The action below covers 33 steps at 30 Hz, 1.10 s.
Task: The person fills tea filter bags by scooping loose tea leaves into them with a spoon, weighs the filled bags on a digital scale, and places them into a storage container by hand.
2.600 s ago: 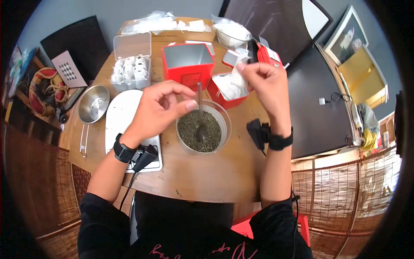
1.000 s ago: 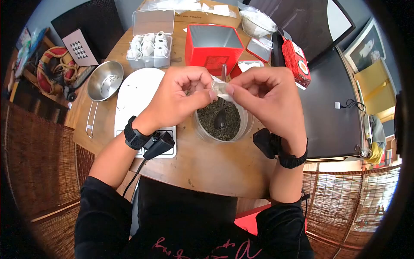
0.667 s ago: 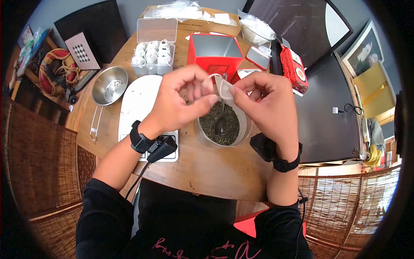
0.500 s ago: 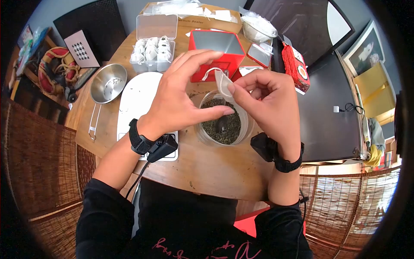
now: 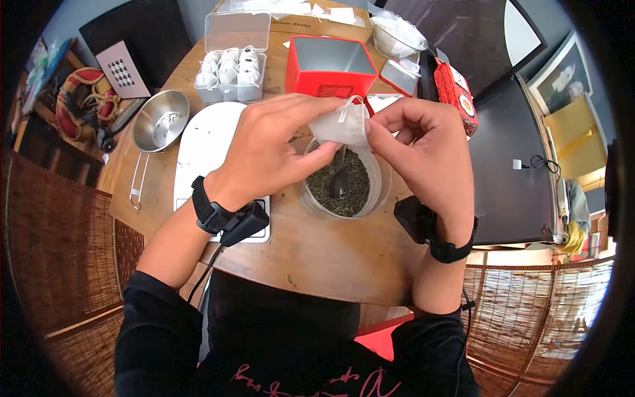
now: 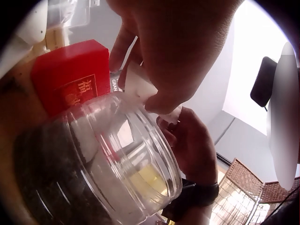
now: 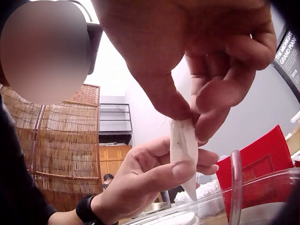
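A small white drawstring tea bag [image 5: 340, 127] hangs over the plastic tub, its string looped up at the top edge. My left hand [image 5: 268, 137] pinches the bag at its left side, thumb in front and fingers behind, as the right wrist view shows. At the bag's other end, my right hand [image 5: 426, 142] pinches the upper corner between thumb and fingertips. Beneath them stands the clear plastic tub [image 6: 117, 159] of dark dried leaves [image 5: 354, 188]. A spoon [image 5: 339, 182] stands in the leaves, its handle partly hidden behind the bag.
Behind the tub is an open red tin [image 5: 331, 83]. Left of it, a clear box [image 5: 254, 92] holds several white bags. A white kitchen scale [image 5: 205, 142] and a steel pan [image 5: 161, 122] lie on the left. A glass bowl [image 5: 397, 40] stands at the back.
The right hand brought the bag from the right to over the tub. The left hand tugged at its string, let go and spread wide, and now pinches the bag's left side.
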Available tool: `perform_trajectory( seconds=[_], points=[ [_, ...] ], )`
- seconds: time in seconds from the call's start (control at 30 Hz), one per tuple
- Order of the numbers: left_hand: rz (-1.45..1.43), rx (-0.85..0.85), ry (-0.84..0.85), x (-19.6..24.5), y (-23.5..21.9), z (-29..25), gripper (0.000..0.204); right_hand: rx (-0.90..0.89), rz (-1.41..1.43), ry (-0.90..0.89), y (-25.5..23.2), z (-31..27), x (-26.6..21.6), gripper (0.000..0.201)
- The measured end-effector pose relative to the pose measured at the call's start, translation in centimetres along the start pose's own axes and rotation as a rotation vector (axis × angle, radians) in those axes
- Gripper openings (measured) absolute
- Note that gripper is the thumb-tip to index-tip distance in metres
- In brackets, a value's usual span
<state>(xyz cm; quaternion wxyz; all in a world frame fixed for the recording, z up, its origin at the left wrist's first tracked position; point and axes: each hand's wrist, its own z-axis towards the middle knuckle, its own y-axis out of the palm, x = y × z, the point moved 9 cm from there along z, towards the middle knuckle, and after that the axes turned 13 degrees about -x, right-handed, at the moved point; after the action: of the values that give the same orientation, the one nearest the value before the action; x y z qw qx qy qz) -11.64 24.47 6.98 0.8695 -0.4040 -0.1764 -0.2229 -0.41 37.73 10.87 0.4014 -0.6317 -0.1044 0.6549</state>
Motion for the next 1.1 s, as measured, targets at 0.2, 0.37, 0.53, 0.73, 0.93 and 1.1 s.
perform_trajectory(
  seconds=[0.2,0.37,0.53,0.73,0.93,1.1],
  points=[
    [-0.024,-0.056,0.004,0.3,0.2,0.2,0.047,-0.076,0.068,-0.018,0.6,0.2,0.6,0.018],
    [-0.046,-0.051,0.084,1.5,0.1,0.6,0.05,-0.144,-0.057,0.065,1.6,0.3,1.3,0.015],
    [-0.022,-0.078,0.078,2.2,0.3,1.0,0.059,-0.144,-0.106,0.086,1.3,0.4,1.4,0.016],
    [0.036,-0.069,0.04,1.6,0.5,0.6,0.055,-0.183,-0.119,0.132,1.3,0.2,1.8,0.015],
    [0.007,-0.136,0.033,0.7,1.2,0.3,0.051,-0.215,-0.076,0.146,1.3,0.4,2.1,0.018],
    [0.064,-0.106,0.047,1.5,0.9,0.5,0.062,-0.242,-0.03,0.14,2.0,0.2,2.1,0.02]
  ],
)
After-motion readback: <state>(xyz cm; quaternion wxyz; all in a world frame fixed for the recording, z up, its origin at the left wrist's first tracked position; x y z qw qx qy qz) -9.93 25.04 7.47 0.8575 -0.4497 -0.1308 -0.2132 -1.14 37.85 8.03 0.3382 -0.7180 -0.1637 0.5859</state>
